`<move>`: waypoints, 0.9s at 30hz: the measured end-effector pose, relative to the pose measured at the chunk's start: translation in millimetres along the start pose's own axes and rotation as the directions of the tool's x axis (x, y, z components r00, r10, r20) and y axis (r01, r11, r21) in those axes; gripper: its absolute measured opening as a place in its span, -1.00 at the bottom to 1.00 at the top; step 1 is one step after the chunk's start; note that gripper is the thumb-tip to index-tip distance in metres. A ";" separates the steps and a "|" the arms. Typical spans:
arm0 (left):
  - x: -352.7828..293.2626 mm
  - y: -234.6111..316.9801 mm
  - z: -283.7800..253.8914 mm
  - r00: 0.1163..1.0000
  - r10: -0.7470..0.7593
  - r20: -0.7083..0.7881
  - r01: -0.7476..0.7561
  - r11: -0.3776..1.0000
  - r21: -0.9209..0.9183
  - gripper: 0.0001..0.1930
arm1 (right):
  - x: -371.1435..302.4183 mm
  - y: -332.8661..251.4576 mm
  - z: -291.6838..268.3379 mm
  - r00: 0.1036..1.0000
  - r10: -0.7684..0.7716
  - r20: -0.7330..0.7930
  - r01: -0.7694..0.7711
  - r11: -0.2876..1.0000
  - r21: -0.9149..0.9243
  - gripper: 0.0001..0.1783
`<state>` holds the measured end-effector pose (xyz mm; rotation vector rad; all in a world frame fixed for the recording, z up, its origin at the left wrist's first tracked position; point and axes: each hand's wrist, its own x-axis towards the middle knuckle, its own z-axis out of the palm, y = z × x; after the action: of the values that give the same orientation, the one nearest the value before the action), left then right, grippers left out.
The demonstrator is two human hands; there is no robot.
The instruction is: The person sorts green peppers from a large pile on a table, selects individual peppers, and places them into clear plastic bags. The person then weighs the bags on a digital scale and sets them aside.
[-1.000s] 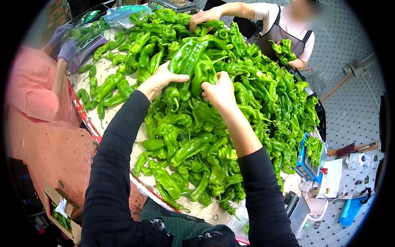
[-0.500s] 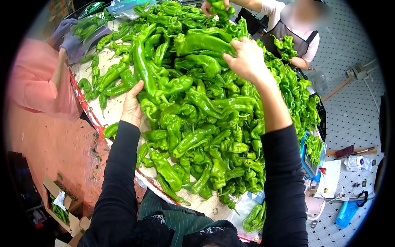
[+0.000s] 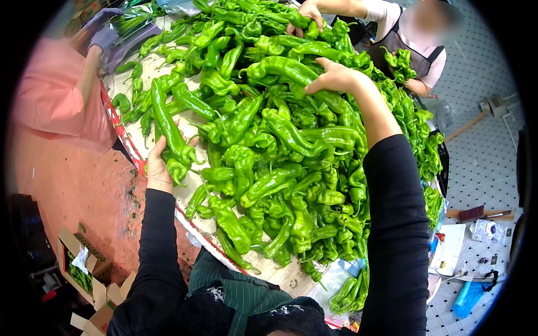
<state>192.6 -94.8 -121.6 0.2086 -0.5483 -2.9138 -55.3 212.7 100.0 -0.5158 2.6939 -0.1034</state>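
My left hand is closed around a long, glossy green pepper at the left side of the heap, with its tip pointing away from me. A smaller curled pepper lies against the same palm; some fingers are hidden behind the peppers. Higher up, my right hand reaches over the large heap of green peppers. Its thumb and forefinger are spread over a large curved pepper, which passes beneath the hand. The other fingers of that hand are hidden.
The heap rests on a pale tabletop with a red-and-white edge. Across the table, a co-worker's hand touches peppers. Gloved hands at the far left hold a bag of peppers. A cardboard box stands at lower left.
My left hand has moved left and toward me, drawing the long pepper off the heap's side. The right hand stays over the heap, and the co-worker's far hand has lowered onto the peppers.
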 end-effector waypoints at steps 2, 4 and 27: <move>-3.8 1.5 2.3 0.999 -0.007 0.047 0.007 1.000 0.007 -0.38 | -15.3 -25.0 3.0 0.998 0.064 0.021 -0.058 0.971 -0.231 0.12; -11.9 4.0 7.2 0.996 0.003 0.087 -0.004 1.000 0.014 -0.35 | -23.8 -46.8 15.8 0.997 0.061 -0.044 -0.074 0.885 -0.459 0.01; 112.8 -104.4 149.6 0.970 -0.234 0.069 0.239 0.968 -0.074 -0.66 | 28.3 -54.4 28.2 0.972 0.168 -0.166 -0.143 0.978 0.151 0.00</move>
<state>42.8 31.4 -34.2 0.1889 -0.4381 -3.1763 -49.9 151.7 71.5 -0.2625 2.8631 -0.3030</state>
